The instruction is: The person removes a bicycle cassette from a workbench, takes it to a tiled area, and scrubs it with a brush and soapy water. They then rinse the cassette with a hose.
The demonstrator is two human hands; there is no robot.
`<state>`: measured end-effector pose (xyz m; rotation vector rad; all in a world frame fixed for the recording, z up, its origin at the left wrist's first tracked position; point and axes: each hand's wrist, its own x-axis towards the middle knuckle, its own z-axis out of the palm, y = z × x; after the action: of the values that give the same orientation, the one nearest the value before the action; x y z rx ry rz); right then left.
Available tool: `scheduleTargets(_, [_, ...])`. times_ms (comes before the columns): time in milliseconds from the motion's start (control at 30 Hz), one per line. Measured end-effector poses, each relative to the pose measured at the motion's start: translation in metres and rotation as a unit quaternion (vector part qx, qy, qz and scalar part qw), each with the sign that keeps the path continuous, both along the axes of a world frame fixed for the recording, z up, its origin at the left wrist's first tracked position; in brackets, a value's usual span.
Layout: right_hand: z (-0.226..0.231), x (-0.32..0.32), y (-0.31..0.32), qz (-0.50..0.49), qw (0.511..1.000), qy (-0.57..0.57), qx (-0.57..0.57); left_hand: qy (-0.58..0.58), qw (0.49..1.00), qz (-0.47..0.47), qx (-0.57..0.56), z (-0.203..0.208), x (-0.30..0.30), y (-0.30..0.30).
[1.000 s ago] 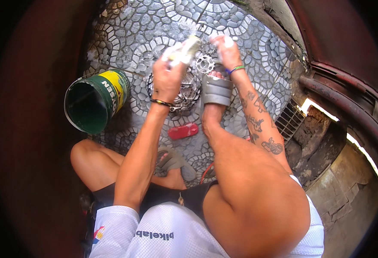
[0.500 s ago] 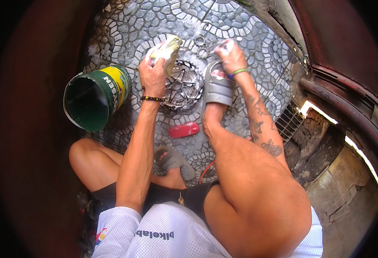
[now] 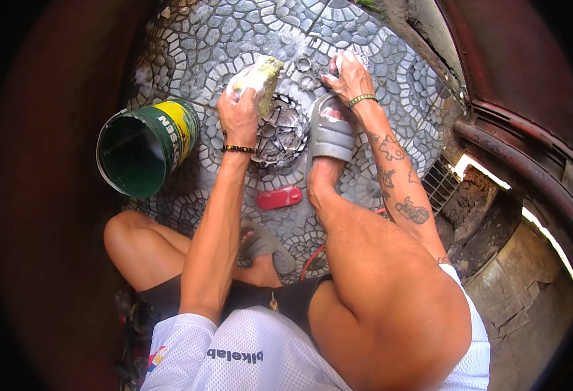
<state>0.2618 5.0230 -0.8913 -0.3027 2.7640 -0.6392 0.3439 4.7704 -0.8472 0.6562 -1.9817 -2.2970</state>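
Observation:
My left hand (image 3: 237,116) grips a soapy yellow-green sponge (image 3: 260,75) and holds it above a round metal toothed cog set (image 3: 281,130) lying on the wet cobbled ground. My right hand (image 3: 349,78) is further right, closed around a small foamy white object whose kind I cannot tell. A few small metal rings (image 3: 305,65) lie between the two hands. My right foot in a grey sandal (image 3: 329,135) rests beside the cog set.
A green bucket with a yellow label (image 3: 144,146) lies tipped on its side to the left. A red flat object (image 3: 279,197) lies on the cobbles (image 3: 234,32) near my foot. A metal grate (image 3: 441,182) and a rusty door frame (image 3: 527,150) stand at the right.
My left hand has drawn the sponge leftward off the rings, turning it so its yellow-green face shows, and now holds it above the cog set. My right hand has stayed in place.

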Motion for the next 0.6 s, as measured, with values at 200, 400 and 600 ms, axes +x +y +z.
scheduleTargets(200, [0.015, 0.023, -0.042, -0.26, 0.794, -0.164, -0.525, 0.078, 0.977, -0.11, -0.167, 0.041, -0.012, 0.037])
scheduleTargets(400, [0.06, 0.014, -0.086, -0.361, 0.495, -0.272, -0.742, 0.246, 0.853, -0.215, -0.407, 0.024, -0.011, 0.053])
scheduleTargets(600, [0.018, 0.012, -0.056, -0.472, 0.443, -0.239, -0.724, 0.074, 0.974, -0.206, -0.059, 0.046, -0.006, 0.057])
